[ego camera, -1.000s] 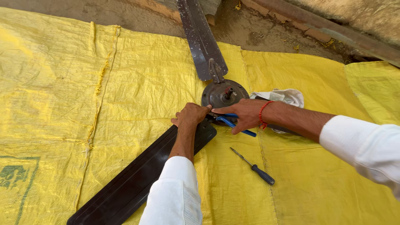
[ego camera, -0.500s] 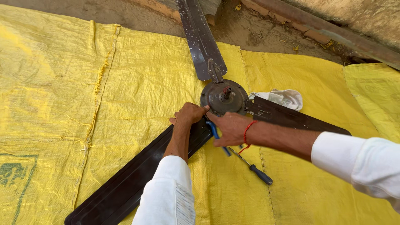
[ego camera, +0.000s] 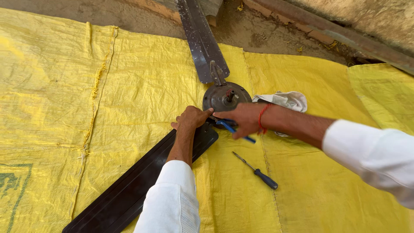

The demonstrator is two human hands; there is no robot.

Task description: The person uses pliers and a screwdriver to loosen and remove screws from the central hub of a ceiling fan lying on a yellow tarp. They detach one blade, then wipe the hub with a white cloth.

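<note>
A dark ceiling fan lies on a yellow woven tarp (ego camera: 108, 95). Its round motor hub (ego camera: 224, 97) sits in the middle, with one blade (ego camera: 200, 41) pointing away and another blade (ego camera: 129, 190) running toward the lower left. My left hand (ego camera: 192, 118) presses on the root of the near blade, right beside the hub. My right hand (ego camera: 241, 118) reaches in from the right and grips blue-handled pliers (ego camera: 226, 126), whose jaws are hidden at the blade root under the hub's edge.
A blue-handled screwdriver (ego camera: 258, 172) lies loose on the tarp below my right hand. A crumpled white cloth (ego camera: 286, 100) rests right of the hub. Bare dirt ground (ego camera: 142, 19) and a rusty pipe (ego camera: 345, 36) border the tarp at the back.
My right hand with the pliers has moved up from below the hub back to the blade root. My forearm now covers the right-hand blade that showed half a second ago. My left hand stays put.
</note>
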